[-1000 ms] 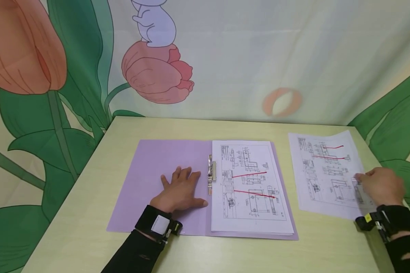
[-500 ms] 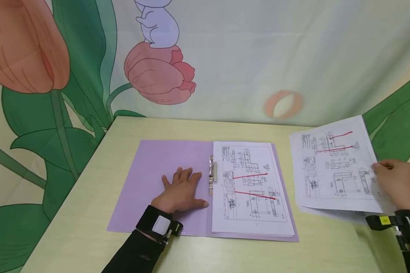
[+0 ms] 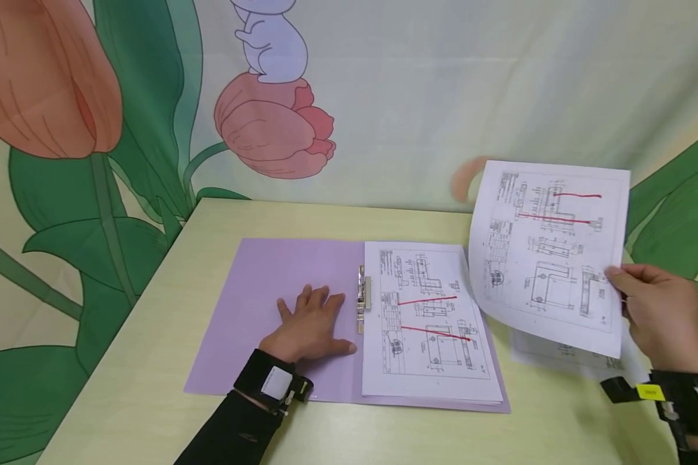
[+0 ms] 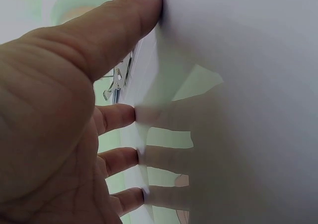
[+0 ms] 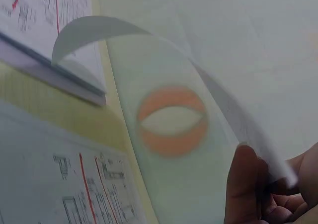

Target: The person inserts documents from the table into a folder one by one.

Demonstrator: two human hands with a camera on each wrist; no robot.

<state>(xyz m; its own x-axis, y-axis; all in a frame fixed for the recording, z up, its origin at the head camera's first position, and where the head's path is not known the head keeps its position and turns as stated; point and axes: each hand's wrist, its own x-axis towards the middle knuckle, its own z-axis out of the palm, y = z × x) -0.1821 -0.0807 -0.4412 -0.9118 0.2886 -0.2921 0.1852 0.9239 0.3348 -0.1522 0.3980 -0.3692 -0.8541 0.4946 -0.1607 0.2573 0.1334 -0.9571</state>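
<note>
Between thumb and fingers, my right hand point(image 3: 666, 316) pinches the right edge of a printed drawing sheet point(image 3: 549, 258) with red lines, raised above the table. In the right wrist view that sheet point(image 5: 223, 100) bends in an arc, its far edge over the folder's papers. My left hand point(image 3: 308, 329) rests with spread fingers on the bare left cover of an open purple folder point(image 3: 238, 310); the left wrist view has its fingertips against the glossy cover. A metal clip point(image 3: 362, 300) lies along the folder's spine. Beside it, on the right cover, sits a stack of drawing sheets point(image 3: 430, 384).
Another drawing sheet point(image 3: 535, 352) lies on the table point(image 3: 430, 436) beneath the lifted one, partly hidden; its red lines show in the right wrist view. A curtain point(image 3: 384, 116) printed with tulips hangs behind the table's back edge.
My right hand has lifted the top sheet off the table and brought it up and to the left, uncovering a sheet below. The left hand stays on the folder.
</note>
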